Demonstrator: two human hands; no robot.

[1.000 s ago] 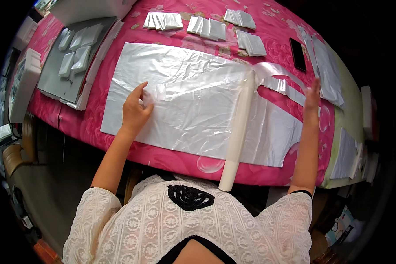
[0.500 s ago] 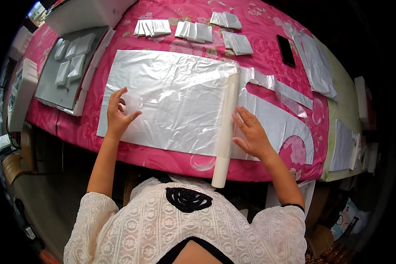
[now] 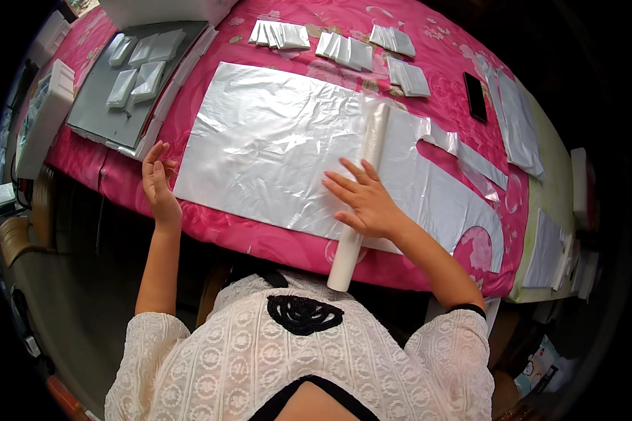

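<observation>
A wide silvery-white plastic sheet [image 3: 260,140] lies flat across the table, with some wrinkles. Over its right part rests a pale roll [image 3: 376,130], its near end jutting past the table's front edge. My right hand [image 3: 364,200] lies across the roll with fingers spread, the fingertips over the sheet to its left. Beyond the roll, plastic bags [image 3: 435,186] with cut-out handles lie flat to the right. My left hand [image 3: 161,184] is raised beside the sheet's left edge, its fingers loosely bent and apart, holding nothing I can see.
Folded plastic packets [image 3: 281,34] sit in groups along the back. More packets lie on a grey board [image 3: 95,105] at left, near white foam boxes [image 3: 60,81]. A black phone [image 3: 475,97] and stacked plastic bags [image 3: 516,123] lie at right, on the pink flowered tablecloth [image 3: 211,228].
My left hand has moved left, off the sheet's left part. My right hand has shifted left from beside the roll onto it. The head view has also shifted.
</observation>
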